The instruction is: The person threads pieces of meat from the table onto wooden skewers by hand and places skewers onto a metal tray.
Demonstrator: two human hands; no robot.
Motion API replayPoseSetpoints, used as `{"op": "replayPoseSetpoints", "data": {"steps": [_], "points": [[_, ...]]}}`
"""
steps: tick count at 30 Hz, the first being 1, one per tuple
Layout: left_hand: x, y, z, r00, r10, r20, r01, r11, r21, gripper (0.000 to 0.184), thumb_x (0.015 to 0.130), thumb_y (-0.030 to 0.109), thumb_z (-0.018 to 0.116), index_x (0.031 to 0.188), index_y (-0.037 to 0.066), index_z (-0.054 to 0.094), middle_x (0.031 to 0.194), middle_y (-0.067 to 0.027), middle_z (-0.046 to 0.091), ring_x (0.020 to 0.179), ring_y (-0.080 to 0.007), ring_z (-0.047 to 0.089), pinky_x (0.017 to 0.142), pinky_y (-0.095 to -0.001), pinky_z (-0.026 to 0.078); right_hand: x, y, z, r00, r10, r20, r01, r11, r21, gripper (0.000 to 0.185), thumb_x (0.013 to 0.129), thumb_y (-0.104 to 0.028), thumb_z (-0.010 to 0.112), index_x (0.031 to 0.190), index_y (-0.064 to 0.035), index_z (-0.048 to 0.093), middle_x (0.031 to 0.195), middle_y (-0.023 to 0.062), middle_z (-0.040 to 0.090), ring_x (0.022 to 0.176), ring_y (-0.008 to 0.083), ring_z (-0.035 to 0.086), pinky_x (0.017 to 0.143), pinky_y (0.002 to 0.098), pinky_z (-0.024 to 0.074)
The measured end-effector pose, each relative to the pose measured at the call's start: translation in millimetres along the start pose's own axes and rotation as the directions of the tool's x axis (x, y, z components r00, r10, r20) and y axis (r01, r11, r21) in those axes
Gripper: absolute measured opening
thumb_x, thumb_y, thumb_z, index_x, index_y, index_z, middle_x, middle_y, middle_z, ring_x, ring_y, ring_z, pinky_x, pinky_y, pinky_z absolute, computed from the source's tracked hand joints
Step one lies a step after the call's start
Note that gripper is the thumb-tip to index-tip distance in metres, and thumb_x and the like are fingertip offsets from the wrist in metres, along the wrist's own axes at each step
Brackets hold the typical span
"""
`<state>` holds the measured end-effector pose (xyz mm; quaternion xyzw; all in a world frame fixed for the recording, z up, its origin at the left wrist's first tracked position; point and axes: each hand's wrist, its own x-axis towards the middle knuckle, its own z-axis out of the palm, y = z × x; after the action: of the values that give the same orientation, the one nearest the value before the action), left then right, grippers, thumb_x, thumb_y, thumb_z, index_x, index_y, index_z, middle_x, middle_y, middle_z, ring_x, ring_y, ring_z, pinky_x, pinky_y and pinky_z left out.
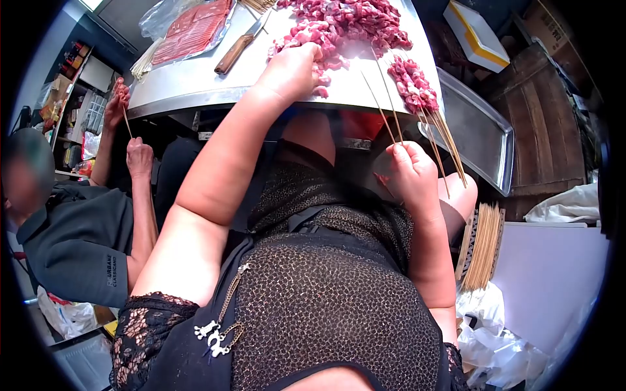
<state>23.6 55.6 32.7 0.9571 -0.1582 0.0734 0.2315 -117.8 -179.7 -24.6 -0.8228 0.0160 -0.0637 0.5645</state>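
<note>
My left hand [293, 70] rests at the near edge of a large pile of raw meat pieces [365, 23] on the white table. Its fingers are curled down among the pieces, and what they hold is hidden. My right hand [416, 171] is closed around the lower ends of two thin bamboo skewers [386, 107], in front of the table edge. Their upper parts lean over the tabletop and show no meat on them. Just right of these, several loaded meat skewers [413, 85] lie together, with bare stick ends jutting past the edge.
A wooden-handled knife [236, 53] and a bag of packed pink meat sticks [195, 31] lie on the table [195, 91]. A metal tray [479, 130] stands at right, above a box of bamboo skewers [484, 247]. At left, a co-worker's hands [139, 156] hold a skewer.
</note>
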Motion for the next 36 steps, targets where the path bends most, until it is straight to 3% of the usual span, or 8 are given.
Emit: {"op": "replayPoseSetpoints", "data": {"steps": [8,14,17,18,19,22,24,36], "points": [[7,-9,-6,0.959,0.069,0.274,-0.125,0.973,0.195,0.022,0.077,0.026,0.068,0.086,0.006,0.068,0.080,-0.0167,0.066,0.078,-0.0312,0.064,0.074,-0.0378,0.050,-6,3,5,0.993,0.102,0.061,-0.105,0.993,0.062,0.020,0.092,-0.018,0.054,0.087,-0.0004,0.063,0.062,0.0030,0.054,0.058,0.0093,0.050,0.056,0.0257,0.0419],[20,-26,-7,0.961,0.221,0.164,-0.266,0.897,0.352,0.021,0.078,0.023,0.065,0.086,0.003,0.067,0.078,-0.0168,0.065,0.068,-0.0315,0.062,0.069,-0.0381,0.050,-9,3,3,0.998,0.030,0.056,-0.029,1.000,-0.010,0.021,0.089,-0.017,0.057,0.089,0.0023,0.065,0.074,0.0115,0.065,0.067,0.0167,0.060,0.065,0.0279,0.0469],[28,-20,-24,0.997,0.043,-0.068,-0.053,0.985,-0.164,0.028,0.083,0.010,0.057,0.108,-0.002,0.059,0.087,-0.0090,0.069,0.067,-0.0142,0.066,0.060,-0.0254,0.051,-10,10,2,0.998,0.043,0.050,-0.043,0.999,-0.004,0.021,0.088,-0.017,0.059,0.091,0.0028,0.066,0.081,0.0142,0.067,0.072,0.0189,0.063,0.070,0.0283,0.0481],[22,-15,-25,0.992,-0.129,-0.015,0.092,0.786,-0.612,0.026,0.087,0.015,0.056,0.105,-0.004,0.059,0.090,-0.0181,0.068,0.074,-0.0221,0.068,0.066,-0.0282,0.056,-10,12,2,0.997,0.044,0.056,-0.044,0.999,0.002,0.021,0.088,-0.016,0.060,0.093,0.0028,0.066,0.081,0.0134,0.067,0.072,0.0173,0.062,0.070,0.0278,0.0481],[25,-21,-23,0.985,-0.157,0.072,0.154,0.617,-0.772,0.022,0.090,0.013,0.053,0.104,-0.004,0.058,0.092,-0.0183,0.067,0.076,-0.0215,0.068,0.066,-0.0276,0.057,-10,12,3,0.998,0.042,0.057,-0.042,0.999,0.002,0.021,0.088,-0.016,0.060,0.093,0.0028,0.066,0.081,0.0134,0.067,0.072,0.0173,0.062,0.070,0.0278,0.0481],[28,-32,-4,0.951,-0.153,0.268,0.281,0.070,-0.957,0.018,0.094,0.009,0.049,0.102,-0.004,0.057,0.093,-0.0194,0.066,0.080,-0.0239,0.068,0.069,-0.0305,0.059,-8,7,10,0.998,0.045,0.047,-0.050,0.994,0.102,0.019,0.088,-0.013,0.060,0.098,0.0018,0.066,0.080,0.0075,0.067,0.069,0.0100,0.059,0.067,0.0242,0.0473],[21,-23,16,0.955,-0.091,0.282,0.274,-0.094,-0.957,0.020,0.095,0.013,0.049,0.102,-0.004,0.055,0.098,-0.0209,0.065,0.085,-0.0263,0.067,0.078,-0.0344,0.058,-7,-2,13,0.999,0.042,-0.031,-0.034,0.976,0.216,0.018,0.088,-0.009,0.061,0.103,0.0005,0.065,0.077,0.0013,0.064,0.067,0.0038,0.053,0.064,0.0202,0.0456],[-8,29,46,0.943,-0.098,0.319,0.258,-0.392,-0.883,0.025,0.099,0.016,0.042,0.107,-0.004,0.053,0.109,-0.0203,0.061,0.103,-0.0314,0.061,0.094,-0.0449,0.049,-6,0,13,0.997,0.055,-0.058,-0.046,0.990,0.135,0.017,0.087,-0.007,0.062,0.103,-0.0010,0.066,0.075,0.0009,0.064,0.067,0.0035,0.053,0.064,0.0202,0.0457]]}}
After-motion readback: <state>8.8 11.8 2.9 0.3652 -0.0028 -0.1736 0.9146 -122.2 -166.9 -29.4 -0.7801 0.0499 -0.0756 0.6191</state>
